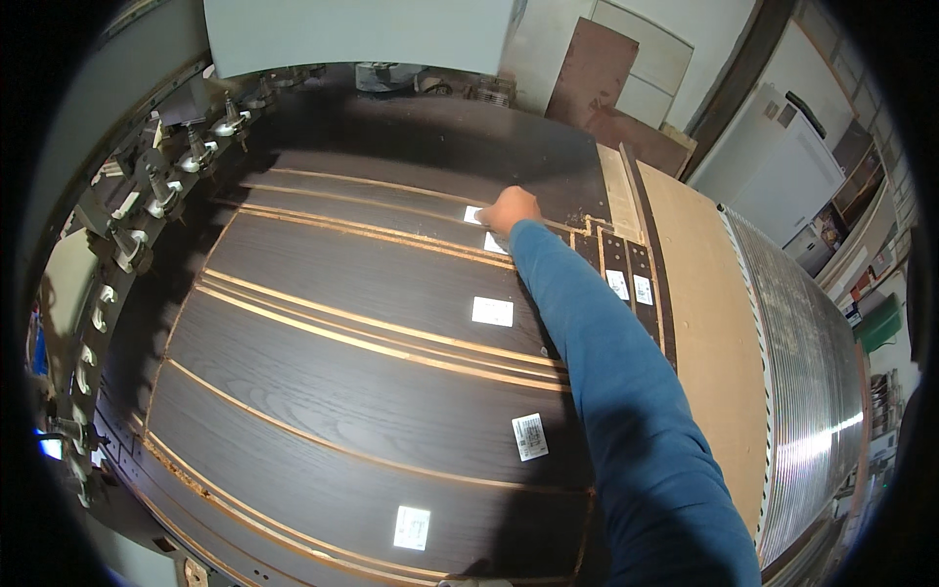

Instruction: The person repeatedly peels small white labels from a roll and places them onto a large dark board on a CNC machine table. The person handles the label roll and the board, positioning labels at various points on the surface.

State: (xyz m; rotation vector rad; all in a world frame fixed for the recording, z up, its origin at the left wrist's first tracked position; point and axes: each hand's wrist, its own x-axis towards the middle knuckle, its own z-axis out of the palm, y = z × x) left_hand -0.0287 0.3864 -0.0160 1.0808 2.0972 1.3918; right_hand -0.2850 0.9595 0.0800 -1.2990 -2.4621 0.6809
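Stretched far out over a dark wood-grain board cut into panels (345, 389), my right hand (513, 209) in a blue sleeve has its fingers at a small white label (473, 214) on a narrow strip. Whether the fingers grip the label or press on it, I cannot tell. Just below the hand lies another label (496, 243), partly covered. Larger white labels lie on wider panels, one (492, 311) nearer the hand, others (530, 436) closer to me. Light-coloured grooves with sawdust separate the panels. My left hand is out of view.
A row of tool holders (163, 192) in white forks runs along the left. A pale machine cover (352, 37) hangs over the far side. At the right lie a bare tan board (708, 345) and a ribbed metallic surface (807, 367). A grey cabinet (785, 169) stands beyond.
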